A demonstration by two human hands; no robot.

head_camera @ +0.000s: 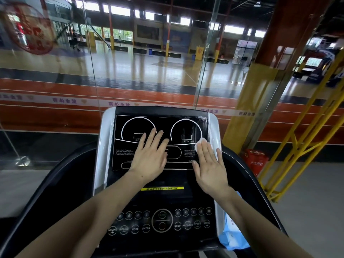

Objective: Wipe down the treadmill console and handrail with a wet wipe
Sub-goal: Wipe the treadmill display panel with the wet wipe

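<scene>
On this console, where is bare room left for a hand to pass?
Free: the dial panel's left side beside the left hand, and the button panel below the yellow strip. Crowded: right edge, with the right hand on the white wet wipe.

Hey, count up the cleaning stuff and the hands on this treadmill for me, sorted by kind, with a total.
Bare hands flat on the black treadmill console display: 2 (left hand, right hand)
White wet wipes under the right hand: 1
Light blue wet wipe packs on the console's right edge: 1
Total: 4
</scene>
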